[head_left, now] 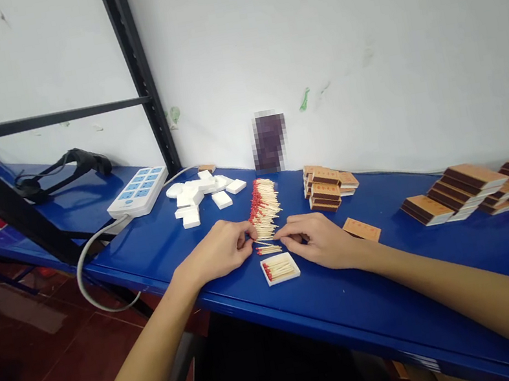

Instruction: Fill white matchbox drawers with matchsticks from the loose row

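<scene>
A long pile of red-headed matches [264, 205] lies on the blue tabletop, heads to the left. My left hand [225, 247] is closed, its thumb and index fingertips at the red heads of the pile's near end. Across from it, my right hand [319, 239] has its fingers pinched at the bare wooden ends. A few loose matches [269, 249] lie between my hands, just in front of the pile. Closer to me sits a white matchbox tray [296, 273] with several matches in it, heads also to the left. The fingertips partly hide the matches they touch.
White matchbox trays [196, 194] are heaped behind my left hand. Matchbox sleeves [325, 184] are stacked behind my right hand, one sleeve [362, 229] beside it. More matchboxes [461, 190] stand far right. A power strip [139, 192] and a black shelf post [140, 73] are left.
</scene>
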